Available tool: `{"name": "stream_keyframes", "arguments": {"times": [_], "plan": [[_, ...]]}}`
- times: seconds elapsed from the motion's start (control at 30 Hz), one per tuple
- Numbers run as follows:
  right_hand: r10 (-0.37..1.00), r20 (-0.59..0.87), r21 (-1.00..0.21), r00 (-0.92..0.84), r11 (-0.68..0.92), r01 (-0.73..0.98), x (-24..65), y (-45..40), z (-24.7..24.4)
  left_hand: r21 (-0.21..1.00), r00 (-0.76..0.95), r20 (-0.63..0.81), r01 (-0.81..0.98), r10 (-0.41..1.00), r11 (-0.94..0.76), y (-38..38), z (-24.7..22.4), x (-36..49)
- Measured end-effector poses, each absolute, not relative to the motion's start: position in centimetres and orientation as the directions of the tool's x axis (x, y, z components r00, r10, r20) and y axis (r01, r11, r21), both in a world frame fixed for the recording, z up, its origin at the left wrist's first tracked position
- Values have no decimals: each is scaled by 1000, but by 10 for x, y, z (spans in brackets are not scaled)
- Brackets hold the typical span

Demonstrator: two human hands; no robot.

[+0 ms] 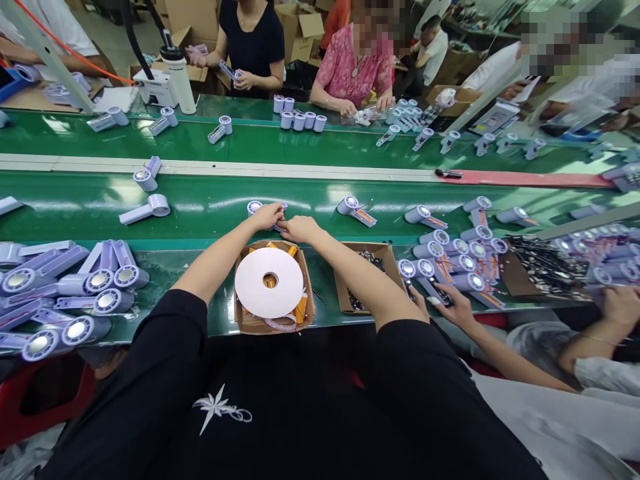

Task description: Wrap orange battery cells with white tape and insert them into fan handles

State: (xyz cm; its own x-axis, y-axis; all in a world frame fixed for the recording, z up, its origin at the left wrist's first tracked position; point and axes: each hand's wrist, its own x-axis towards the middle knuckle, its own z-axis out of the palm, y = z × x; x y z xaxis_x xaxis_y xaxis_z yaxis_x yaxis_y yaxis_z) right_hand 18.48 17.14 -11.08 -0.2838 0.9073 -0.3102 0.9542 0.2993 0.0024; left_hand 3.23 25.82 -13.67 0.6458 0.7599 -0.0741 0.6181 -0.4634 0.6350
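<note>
Both my hands meet over the near green belt, at a lavender fan unit [255, 207] that they partly cover. My left hand [269, 215] has its fingers closed on the unit's right part. Beside it my right hand [300, 229] reaches in with its fingers pressed together at the same unit; what its fingertips pinch is too small to tell. Below my hands, a cardboard box [311, 313] holds orange pieces, with a white roll of tape or labels [253, 283] lying on top.
Fan units [113, 300] are piled at the left, more [457, 247] at the right. A box of small black parts [345, 293] stands under my right forearm. A co-worker's hands [457, 308] work at the right. Other people sit beyond the far belt [250, 147].
</note>
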Motion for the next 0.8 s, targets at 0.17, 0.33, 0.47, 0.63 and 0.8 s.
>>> {"name": "stream_keyframes", "arguments": {"times": [0.17, 0.33, 0.47, 0.63, 0.8], "plan": [[902, -300, 2, -310, 326, 945, 196, 173, -104, 627, 605, 17, 614, 796, -480, 232, -106, 26], [958, -219, 4, -187, 193, 981, 249, 171, -99, 567, 793, 180, 400, 582, -720, 131, -80, -53], [989, -148, 31, -8, 13, 999, 285, 168, -106, 377, 934, -101, 354, 342, -856, 56, -78, -110], [984, -167, 18, 68, -66, 998, 294, 169, -107, 262, 882, -159, 471, 444, -842, 36, -77, -117], [986, -147, -26, 82, -87, 996, 285, 159, -82, 282, 844, 180, 448, 506, -848, 36, -74, -141]]}}
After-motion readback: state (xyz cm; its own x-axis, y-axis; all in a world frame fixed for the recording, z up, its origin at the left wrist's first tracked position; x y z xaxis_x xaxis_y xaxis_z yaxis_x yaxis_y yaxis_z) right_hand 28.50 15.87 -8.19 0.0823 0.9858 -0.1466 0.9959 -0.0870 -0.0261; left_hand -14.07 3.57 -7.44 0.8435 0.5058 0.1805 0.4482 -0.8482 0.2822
